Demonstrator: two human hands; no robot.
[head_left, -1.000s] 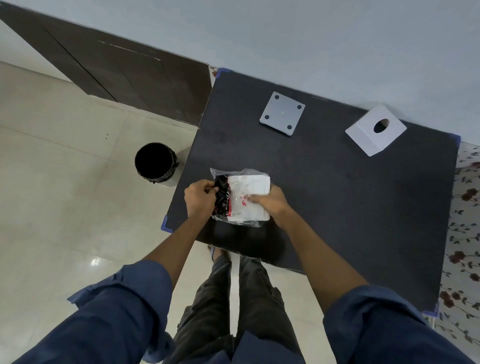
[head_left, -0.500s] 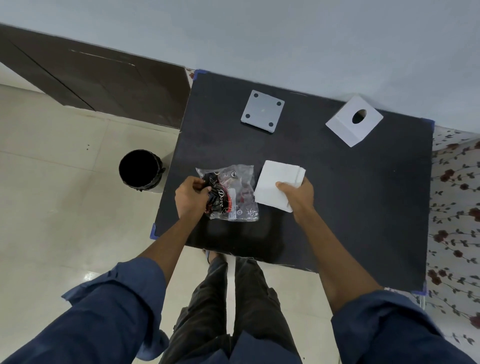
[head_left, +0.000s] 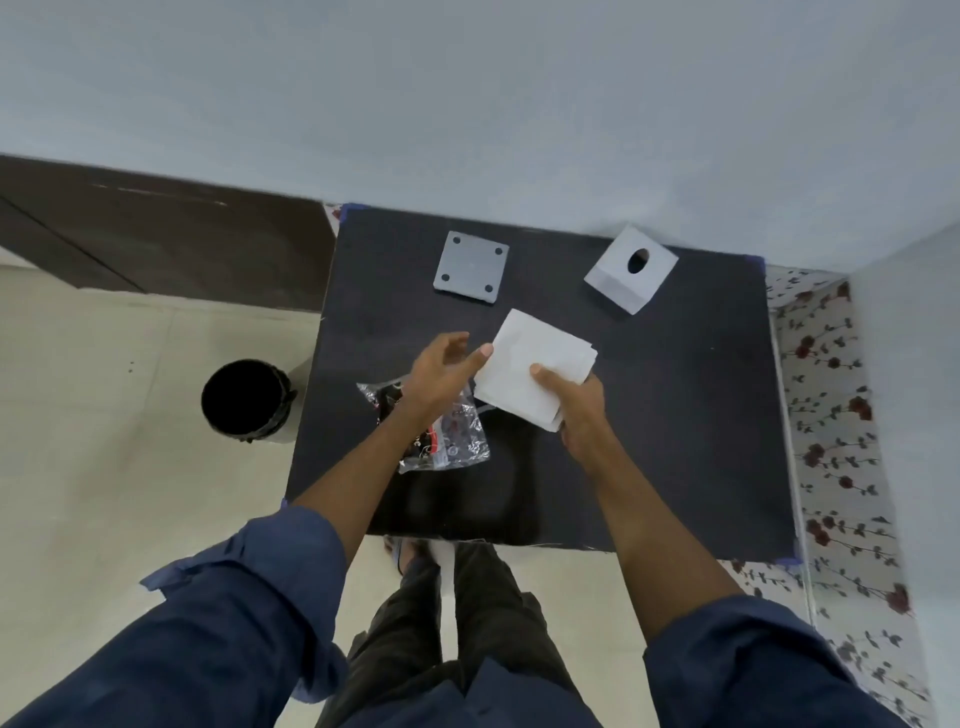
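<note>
A folded stack of white tissues (head_left: 530, 364) is held above the black table (head_left: 675, 415). My right hand (head_left: 576, 405) grips its near right corner, thumb on top. Reaching toward the stack's left edge, my left hand (head_left: 441, 369) has its fingers spread and one fingertip touching the paper. Below my left wrist a crinkled clear plastic wrapper (head_left: 447, 441) with black and red print lies flat on the table, partly hidden by the forearm.
A white tissue box (head_left: 631, 270) with an oval hole stands at the table's back right. A grey square plate (head_left: 471, 267) with corner holes lies at the back middle. A black bin (head_left: 244, 400) stands on the tiled floor left of the table.
My right hand pulled the tissue stack out of the wrapper and lifted it up and to the right. My left hand let go of the wrapper and moved toward the stack.
</note>
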